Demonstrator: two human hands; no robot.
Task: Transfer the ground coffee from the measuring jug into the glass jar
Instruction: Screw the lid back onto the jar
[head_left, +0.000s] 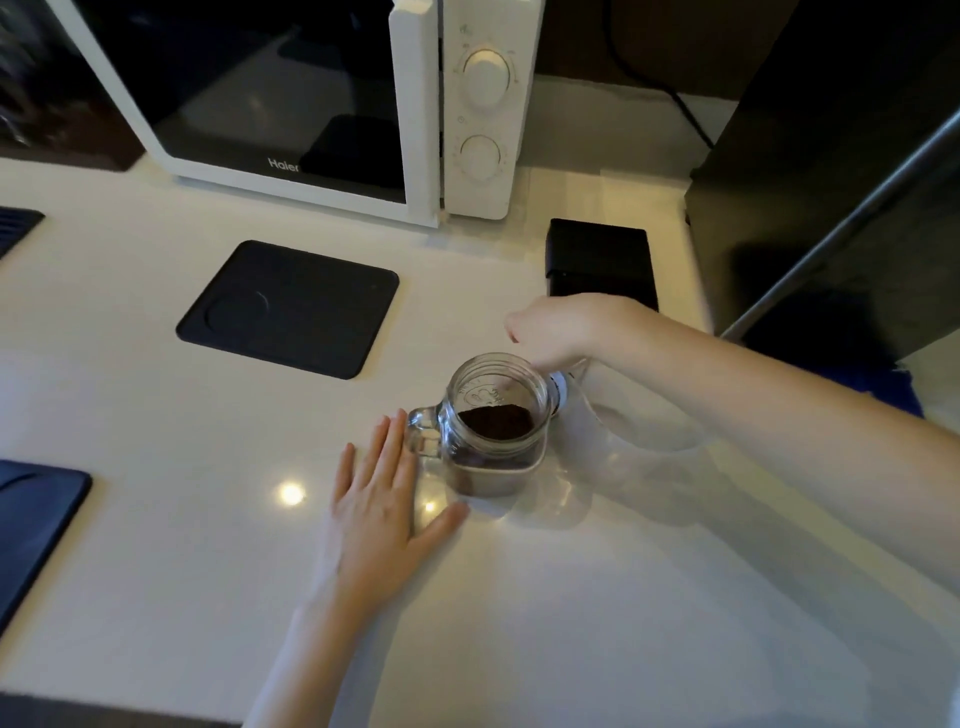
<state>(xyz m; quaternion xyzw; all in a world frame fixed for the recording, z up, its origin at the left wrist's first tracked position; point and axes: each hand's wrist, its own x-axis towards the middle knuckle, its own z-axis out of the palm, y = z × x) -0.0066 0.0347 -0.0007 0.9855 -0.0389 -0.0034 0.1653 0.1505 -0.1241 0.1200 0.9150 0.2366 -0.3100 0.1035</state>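
A glass jar (493, 457) with a side handle stands on the white counter (571, 597). Dark ground coffee (496, 422) lies in its lower part. My left hand (376, 499) rests flat on the counter with fingers spread, its fingertips touching the jar's handle. My right hand (563, 327) is closed in a fist just behind the jar's rim, gripping a clear measuring jug (641, 421). The jug is tipped toward the jar, its lip at the jar's right rim. It looks see-through with no coffee visible inside. My forearm hides part of the jug.
A white microwave (322, 104) stands at the back. A black square mat (291, 306) lies left of the jar, another dark mat (36, 519) at the left edge. A black box (600, 260) sits behind my right hand. A tall dark appliance (831, 208) fills the right.
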